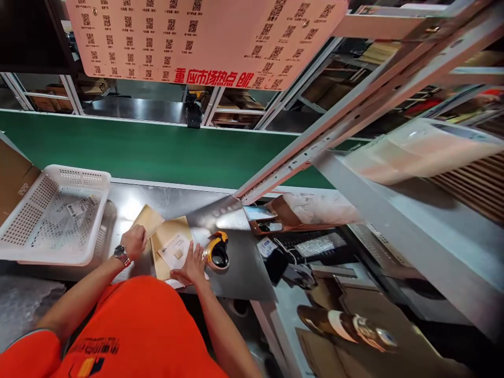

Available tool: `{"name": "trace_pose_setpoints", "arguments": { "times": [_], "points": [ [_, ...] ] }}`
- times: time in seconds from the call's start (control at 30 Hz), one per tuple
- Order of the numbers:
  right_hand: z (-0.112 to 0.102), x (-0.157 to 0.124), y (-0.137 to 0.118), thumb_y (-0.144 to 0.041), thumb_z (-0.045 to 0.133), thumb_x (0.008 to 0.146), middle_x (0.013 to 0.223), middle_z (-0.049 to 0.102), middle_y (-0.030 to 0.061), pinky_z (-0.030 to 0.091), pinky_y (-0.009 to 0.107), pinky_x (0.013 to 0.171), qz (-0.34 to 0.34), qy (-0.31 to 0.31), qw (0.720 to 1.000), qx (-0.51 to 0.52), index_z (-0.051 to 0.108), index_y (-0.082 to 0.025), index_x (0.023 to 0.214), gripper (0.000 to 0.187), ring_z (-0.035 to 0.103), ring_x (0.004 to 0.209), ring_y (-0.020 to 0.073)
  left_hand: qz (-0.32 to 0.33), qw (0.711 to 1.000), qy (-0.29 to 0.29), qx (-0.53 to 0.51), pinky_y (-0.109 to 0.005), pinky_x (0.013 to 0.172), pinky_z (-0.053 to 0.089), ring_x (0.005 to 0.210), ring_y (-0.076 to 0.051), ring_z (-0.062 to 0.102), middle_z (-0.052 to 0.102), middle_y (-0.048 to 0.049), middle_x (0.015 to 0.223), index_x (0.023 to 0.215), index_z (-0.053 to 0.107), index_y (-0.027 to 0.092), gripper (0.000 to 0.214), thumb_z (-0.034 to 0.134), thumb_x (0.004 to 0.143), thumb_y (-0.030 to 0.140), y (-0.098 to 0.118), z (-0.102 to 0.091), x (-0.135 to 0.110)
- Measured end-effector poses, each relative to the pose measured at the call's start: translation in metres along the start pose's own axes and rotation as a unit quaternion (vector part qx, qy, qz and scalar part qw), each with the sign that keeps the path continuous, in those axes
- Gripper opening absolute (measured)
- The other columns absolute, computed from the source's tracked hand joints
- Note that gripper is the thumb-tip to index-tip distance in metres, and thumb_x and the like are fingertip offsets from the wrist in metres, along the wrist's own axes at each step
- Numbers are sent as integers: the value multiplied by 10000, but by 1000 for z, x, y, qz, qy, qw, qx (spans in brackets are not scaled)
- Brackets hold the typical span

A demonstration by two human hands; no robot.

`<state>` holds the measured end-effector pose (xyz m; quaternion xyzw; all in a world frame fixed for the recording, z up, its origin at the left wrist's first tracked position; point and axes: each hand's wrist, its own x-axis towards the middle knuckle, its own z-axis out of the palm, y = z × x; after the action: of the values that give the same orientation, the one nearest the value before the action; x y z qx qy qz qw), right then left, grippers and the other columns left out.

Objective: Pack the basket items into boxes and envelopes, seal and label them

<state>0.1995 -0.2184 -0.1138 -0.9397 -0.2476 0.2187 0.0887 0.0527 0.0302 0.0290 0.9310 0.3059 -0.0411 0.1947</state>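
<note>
A brown kraft envelope [181, 223] lies on the metal bench, with a white printed paper [170, 253] on top of it. On that paper is a small tan square [178, 254]. My right hand [192, 265] rests on the paper and envelope with its fingers stretched out. Wearing a watch, my left hand [134, 241] is closed at the lower edge of a second piece of kraft paper [147, 216], left of the envelope. Whether the two brown pieces are joined, I cannot tell. Just right of my right hand stands a yellow-and-black tape dispenser [217, 252].
A white perforated basket [104, 210] with a labelled clear bag sits left. Behind the bench runs a green conveyor belt [157, 152]. A slanted metal post [291, 163] rises at right, near a keyboard [350, 244] and a bottle [346, 325]. A QR-code board [220, 37] hangs above.
</note>
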Motion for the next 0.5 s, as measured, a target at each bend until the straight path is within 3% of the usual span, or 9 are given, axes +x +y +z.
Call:
{"name": "trace_pose_setpoints", "arguments": {
  "times": [0.1, 0.27, 0.5],
  "points": [
    [6, 0, -5, -571, 1041, 551, 1885, 96, 378, 118, 774, 1372, 5, -45, 998, -51, -46, -128, 1839, 1743, 43, 1787, 527, -29, 997, -63, -40, -321, 921, 495, 1166, -277, 756, 789, -159, 1335, 1378, 715, 170, 307, 589, 1101, 213, 5, 33, 15],
    [0, -5, -12, -510, 993, 629, 1824, 286, 371, 211, 754, 1357, -14, -27, 998, -64, 44, -86, 1840, 1597, 264, 1731, 494, -66, 985, -135, -86, -298, 878, 508, 1082, -269, 785, 844, -127, 1062, 1431, 702, 106, 376, 623, 1074, 192, 0, 81, 32],
    [-12, -22, -11, -566, 949, 707, 1755, 380, 385, 238, 729, 1351, -50, 1, 997, -64, 153, -46, 1824, 1467, 371, 1664, 506, -68, 982, -137, -113, -308, 936, 559, 1093, -260, 803, 835, -116, 1037, 1399, 717, 122, 364, 628, 1053, 192, -11, 103, 41]
  ]
}}
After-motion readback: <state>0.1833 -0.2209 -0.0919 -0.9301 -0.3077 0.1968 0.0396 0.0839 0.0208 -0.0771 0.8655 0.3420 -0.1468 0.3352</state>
